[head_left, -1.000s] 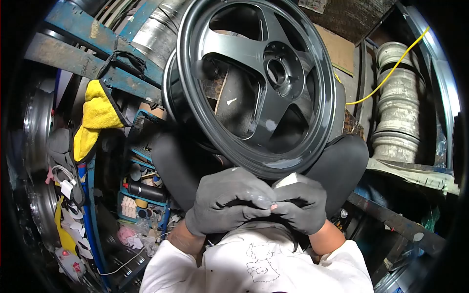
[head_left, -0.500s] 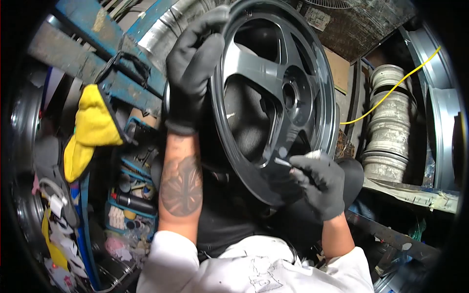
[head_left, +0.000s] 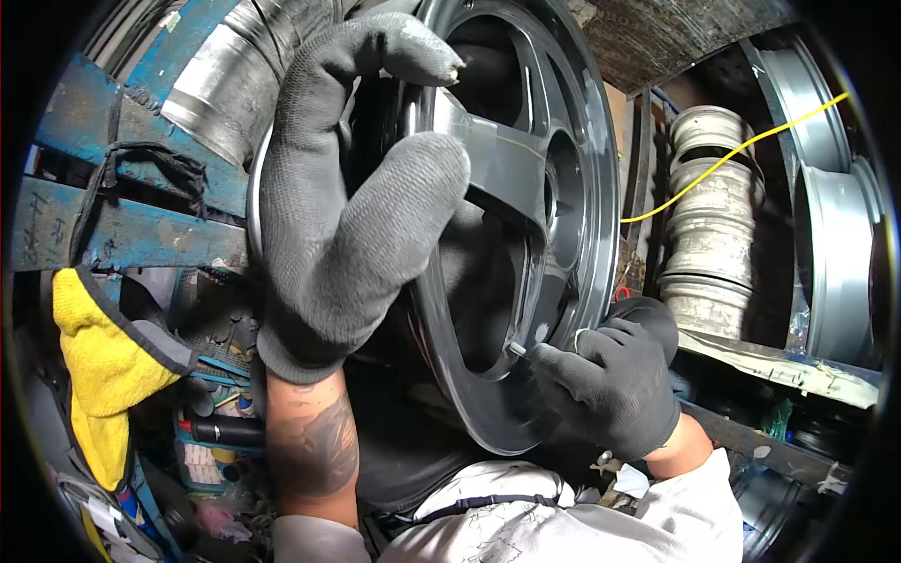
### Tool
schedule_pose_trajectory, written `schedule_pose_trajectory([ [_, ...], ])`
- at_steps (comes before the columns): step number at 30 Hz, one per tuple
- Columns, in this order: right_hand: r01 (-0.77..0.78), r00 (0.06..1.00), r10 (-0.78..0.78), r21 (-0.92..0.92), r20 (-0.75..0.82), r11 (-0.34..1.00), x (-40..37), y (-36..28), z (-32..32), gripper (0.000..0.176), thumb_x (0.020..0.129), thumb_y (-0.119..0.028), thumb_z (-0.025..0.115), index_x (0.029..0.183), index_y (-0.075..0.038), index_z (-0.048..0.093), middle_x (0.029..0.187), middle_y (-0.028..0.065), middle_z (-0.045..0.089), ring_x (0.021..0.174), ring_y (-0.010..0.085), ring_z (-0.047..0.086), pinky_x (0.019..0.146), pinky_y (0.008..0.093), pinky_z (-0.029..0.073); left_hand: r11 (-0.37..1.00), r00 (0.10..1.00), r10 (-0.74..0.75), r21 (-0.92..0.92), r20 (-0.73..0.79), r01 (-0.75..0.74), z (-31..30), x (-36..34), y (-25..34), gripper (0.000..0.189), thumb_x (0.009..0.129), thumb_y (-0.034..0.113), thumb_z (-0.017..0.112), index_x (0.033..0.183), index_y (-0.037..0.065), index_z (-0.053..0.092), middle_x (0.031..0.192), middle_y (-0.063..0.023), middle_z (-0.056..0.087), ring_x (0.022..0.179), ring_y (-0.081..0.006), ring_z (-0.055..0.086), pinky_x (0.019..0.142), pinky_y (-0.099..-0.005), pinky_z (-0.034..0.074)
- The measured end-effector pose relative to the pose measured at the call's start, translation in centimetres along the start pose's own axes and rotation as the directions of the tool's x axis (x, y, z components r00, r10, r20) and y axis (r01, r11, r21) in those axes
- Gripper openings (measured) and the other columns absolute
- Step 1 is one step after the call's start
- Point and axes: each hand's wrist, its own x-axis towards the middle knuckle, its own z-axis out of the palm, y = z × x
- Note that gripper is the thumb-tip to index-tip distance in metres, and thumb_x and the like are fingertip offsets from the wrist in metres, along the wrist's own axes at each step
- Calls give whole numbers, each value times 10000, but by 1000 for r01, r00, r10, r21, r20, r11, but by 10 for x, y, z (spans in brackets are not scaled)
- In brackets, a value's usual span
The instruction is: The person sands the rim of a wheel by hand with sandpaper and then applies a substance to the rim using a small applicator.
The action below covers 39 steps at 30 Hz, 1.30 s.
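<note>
A glossy dark grey spoked wheel rim (head_left: pixel 511 155) stands tilted in front of me above my lap. My left hand (head_left: pixel 328 216), in a grey knit glove, is wrapped round its left edge, thumb and forefinger on the near lip. At the lower right of the wheel, my gloved right hand (head_left: pixel 610 385) pinches a thin tool with a pale, narrow tip (head_left: pixel 517 349). That tip is right at the base of a lower spoke, near a pale spot. Most of the tool is hidden in the fingers, and I cannot tell its kind.
Worn silvery rims (head_left: pixel 710 225) are stacked at the right beside more grey rims (head_left: pixel 835 253). A yellow cable (head_left: pixel 732 167) crosses there. At left, a yellow cloth (head_left: pixel 108 361) hangs below a blue metal frame (head_left: pixel 150 216), near a cluttered tool bin (head_left: pixel 221 427).
My left hand is closer to the camera, and the wheel stands more edge-on and lower. The right hand has shifted slightly down, its tool tip now left of where it was.
</note>
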Motion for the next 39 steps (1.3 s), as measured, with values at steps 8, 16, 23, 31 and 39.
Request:
schedule_pose_trajectory([
  [8, 74, 995, -70, -53, 66, 996, 5, 2, 1, 282, 751, -128, 760, 1026, -100, 703, 802, 40, 625, 669, 210, 646, 615, 358, 491, 980, 971, -154, -156, -184, 126, 2, -12, 14, 514, 854, 139, 642, 1354, 48, 562, 1270, -92, 610, 1234, -209, 568, 1124, -382, 429],
  [16, 40, 981, -37, -11, 189, 999, 10, 1, -10, 275, 768, -144, 746, 1035, -92, 703, 799, 44, 619, 674, 215, 647, 624, 368, 504, 985, 977, 161, 33, 142, -167, -25, -3, -10, 495, 911, 213, 674, 1364, 61, 549, 1282, -96, 608, 1248, -222, 568, 1140, -406, 414],
  [23, 12, 990, -16, 31, 141, 999, 10, 2, -1, 253, 792, -146, 752, 1033, -93, 695, 770, 50, 619, 639, 233, 649, 590, 382, 500, 976, 984, 109, 172, 138, -132, -44, -11, -24, 494, 947, 192, 641, 1408, 54, 532, 1322, -115, 607, 1274, -238, 569, 1173, -425, 384],
  [31, -41, 972, 22, 80, 232, 996, 13, 5, -6, 204, 832, -154, 743, 1016, -86, 687, 749, 57, 626, 651, 240, 664, 575, 389, 506, 966, 969, 140, 185, 204, -179, -35, -2, -17, 534, 968, 296, 683, 1417, 49, 533, 1331, -119, 613, 1275, -248, 571, 1167, -424, 393],
  [39, -83, 975, 59, 102, 214, 991, 12, 4, -4, 190, 834, -170, 749, 998, -101, 686, 738, 50, 605, 624, 232, 653, 542, 380, 505, 952, 984, 161, 252, 80, -176, -41, -14, -38, 536, 952, 289, 716, 1395, 44, 541, 1323, -121, 614, 1270, -235, 573, 1167, -414, 398],
])
